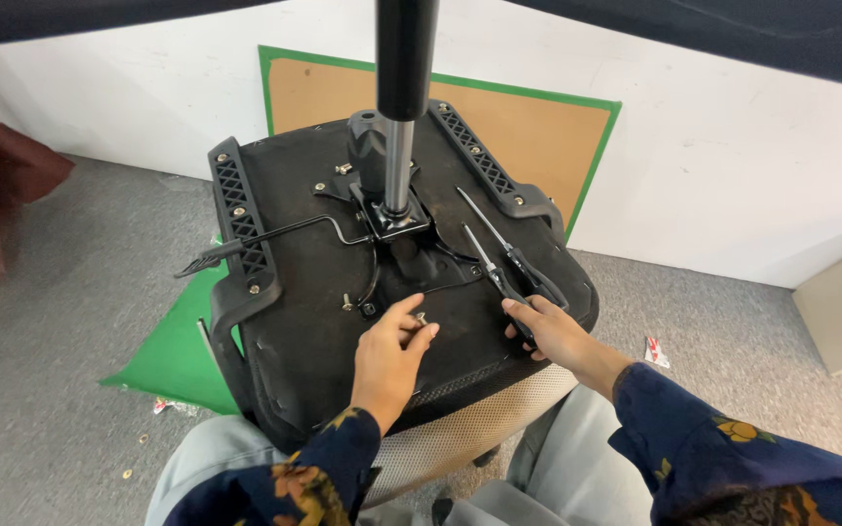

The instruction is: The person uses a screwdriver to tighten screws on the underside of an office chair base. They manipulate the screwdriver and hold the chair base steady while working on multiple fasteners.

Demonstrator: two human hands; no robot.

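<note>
An office chair seat (294, 292) lies upside down, its black underside facing up, with a black metal mechanism plate (403, 234) and a gas cylinder (400, 146) rising from the middle. My left hand (392, 356) pinches a small silver bolt (421, 319) at the plate's near edge. My right hand (550, 331) grips the black handle of a screwdriver (495, 271) lying on the seat. A second screwdriver (514, 248) lies just beside it, untouched.
Black armrest brackets (238, 219) run down both sides of the seat, and a lever (265, 239) sticks out to the left. A green-edged cardboard sheet (528, 136) leans on the white wall. Small screws (127, 474) lie on the grey carpet.
</note>
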